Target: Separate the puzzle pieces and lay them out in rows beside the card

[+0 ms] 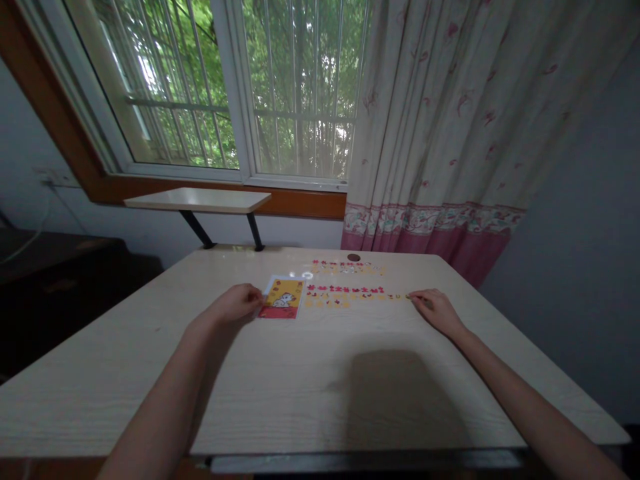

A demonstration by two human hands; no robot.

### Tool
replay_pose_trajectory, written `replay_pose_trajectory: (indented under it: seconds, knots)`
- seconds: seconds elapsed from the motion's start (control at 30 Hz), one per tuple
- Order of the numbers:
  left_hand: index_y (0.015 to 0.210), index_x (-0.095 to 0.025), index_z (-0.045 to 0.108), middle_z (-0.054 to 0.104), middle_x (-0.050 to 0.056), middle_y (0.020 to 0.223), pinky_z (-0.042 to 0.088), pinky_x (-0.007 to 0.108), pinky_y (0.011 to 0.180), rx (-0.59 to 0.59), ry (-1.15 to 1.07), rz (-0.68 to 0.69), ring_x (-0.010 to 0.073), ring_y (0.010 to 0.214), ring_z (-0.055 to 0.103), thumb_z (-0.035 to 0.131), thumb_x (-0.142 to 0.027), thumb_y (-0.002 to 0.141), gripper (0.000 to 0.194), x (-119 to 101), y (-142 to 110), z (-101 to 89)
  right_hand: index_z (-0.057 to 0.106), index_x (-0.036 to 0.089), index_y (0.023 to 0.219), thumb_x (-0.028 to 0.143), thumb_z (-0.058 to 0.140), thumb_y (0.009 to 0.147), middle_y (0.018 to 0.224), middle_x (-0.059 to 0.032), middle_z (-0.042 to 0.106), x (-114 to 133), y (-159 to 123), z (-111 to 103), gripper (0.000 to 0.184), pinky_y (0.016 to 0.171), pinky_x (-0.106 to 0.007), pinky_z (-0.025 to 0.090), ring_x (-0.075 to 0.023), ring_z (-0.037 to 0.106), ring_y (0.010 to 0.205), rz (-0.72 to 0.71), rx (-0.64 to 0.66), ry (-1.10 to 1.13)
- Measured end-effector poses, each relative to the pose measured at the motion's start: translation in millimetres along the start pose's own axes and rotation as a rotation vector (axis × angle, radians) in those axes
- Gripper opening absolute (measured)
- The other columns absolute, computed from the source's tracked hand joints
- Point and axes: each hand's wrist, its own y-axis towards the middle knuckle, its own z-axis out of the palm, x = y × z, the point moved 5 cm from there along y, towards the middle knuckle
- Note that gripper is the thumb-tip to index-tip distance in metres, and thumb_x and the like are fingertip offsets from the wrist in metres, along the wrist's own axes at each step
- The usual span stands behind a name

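Note:
A picture card with a white cartoon animal on yellow and red lies on the table. My left hand is closed, its fingertips pinching at the card's left edge. To the right of the card, small red pieces and small yellow pieces lie in rows; their exact kind is too small to make out. My right hand rests at the right end of the yellow row, thumb and finger pinched together around a tiny yellowish piece.
A brown round disc lies near the back edge of the pale wooden table. A raised white shelf on black supports stands at the back left. Behind are a barred window and a floral curtain.

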Motion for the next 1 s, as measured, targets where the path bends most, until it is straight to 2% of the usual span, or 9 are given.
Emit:
replay_pose_trajectory:
  seconds: [0.07,0.13,0.33,0.43,0.53,0.63,0.77,0.87,1.0]
  knots:
    - [0.094,-0.015,0.067,0.063,0.009,0.085,0.044,0.028,0.068,-0.14,0.049,-0.045,0.0208,0.076,0.058,0.039,-0.042,0.079,0.042,6,2,-4.3,0.066,0.02,0.091,0.033,0.043,0.083,0.09,-0.0058,0.068,0,0,-1,0.027,0.077,-0.034,0.044,-0.0204,0.06,0.084,0.006,-0.012,-0.002]
    - [0.107,-0.015,0.062,0.061,0.012,0.097,0.043,0.031,0.078,-0.242,0.112,-0.022,0.0233,0.088,0.056,0.038,-0.042,0.081,0.045,10,3,-4.2,0.065,0.02,0.091,0.033,0.044,0.083,0.09,-0.0058,0.068,-2,-1,-1,0.027,0.077,-0.034,0.044,-0.0203,0.06,0.083,0.009,-0.017,-0.003]
    - [0.114,-0.012,0.057,0.055,0.015,0.108,0.039,0.038,0.089,-0.313,0.163,0.048,0.026,0.099,0.051,0.037,-0.044,0.083,0.049,20,10,6.7,0.065,0.02,0.093,0.034,0.043,0.083,0.09,-0.0056,0.068,-8,-2,0,0.028,0.078,-0.036,0.042,-0.0217,0.059,0.085,0.01,-0.018,-0.036]
    - [0.114,-0.015,0.058,0.054,0.013,0.11,0.038,0.038,0.091,-0.299,0.154,0.066,0.0251,0.103,0.049,0.04,-0.044,0.082,0.047,21,12,9.9,0.066,0.021,0.093,0.035,0.043,0.082,0.091,-0.0059,0.068,-10,-2,-1,0.028,0.078,-0.037,0.042,-0.0226,0.058,0.086,0.021,-0.021,-0.049]
    - [0.111,-0.018,0.06,0.057,0.012,0.109,0.036,0.038,0.092,-0.223,0.153,0.1,0.0246,0.103,0.05,0.04,-0.044,0.081,0.045,19,12,13.0,0.066,0.022,0.094,0.035,0.043,0.082,0.092,-0.0056,0.068,-13,-2,-1,0.028,0.078,-0.038,0.042,-0.0233,0.058,0.086,0.059,-0.033,-0.086]
    - [0.107,-0.018,0.064,0.06,0.012,0.106,0.035,0.039,0.093,-0.168,0.143,0.085,0.0247,0.101,0.052,0.041,-0.045,0.079,0.045,20,10,12.5,0.066,0.023,0.095,0.033,0.045,0.08,0.09,-0.0047,0.068,-21,-4,-3,0.027,0.078,-0.039,0.041,-0.0243,0.057,0.086,0.151,-0.073,-0.154]
    - [0.104,-0.019,0.066,0.062,0.011,0.106,0.035,0.04,0.093,-0.16,0.142,0.052,0.026,0.101,0.053,0.043,-0.049,0.075,0.048,26,9,9.2,0.066,0.024,0.095,0.033,0.046,0.078,0.089,-0.0047,0.067,-33,-9,-1,0.027,0.075,-0.039,0.041,-0.0246,0.056,0.084,0.251,-0.087,-0.201]
    - [0.104,-0.019,0.066,0.062,0.012,0.106,0.034,0.04,0.093,-0.154,0.146,0.059,0.0272,0.101,0.053,0.043,-0.05,0.074,0.049,27,9,9.1,0.066,0.024,0.096,0.034,0.046,0.079,0.093,-0.0048,0.067,-34,-9,2,0.028,0.077,-0.038,0.04,-0.0239,0.056,0.087,0.232,-0.047,-0.183]
    - [0.105,-0.02,0.065,0.061,0.011,0.107,0.034,0.04,0.094,-0.136,0.141,0.05,0.027,0.102,0.053,0.044,-0.05,0.074,0.048,25,8,9.5,0.066,0.024,0.097,0.034,0.045,0.082,0.095,-0.0047,0.066,-25,-7,8,0.027,0.08,-0.037,0.039,-0.0221,0.056,0.089,0.128,0.018,-0.13]
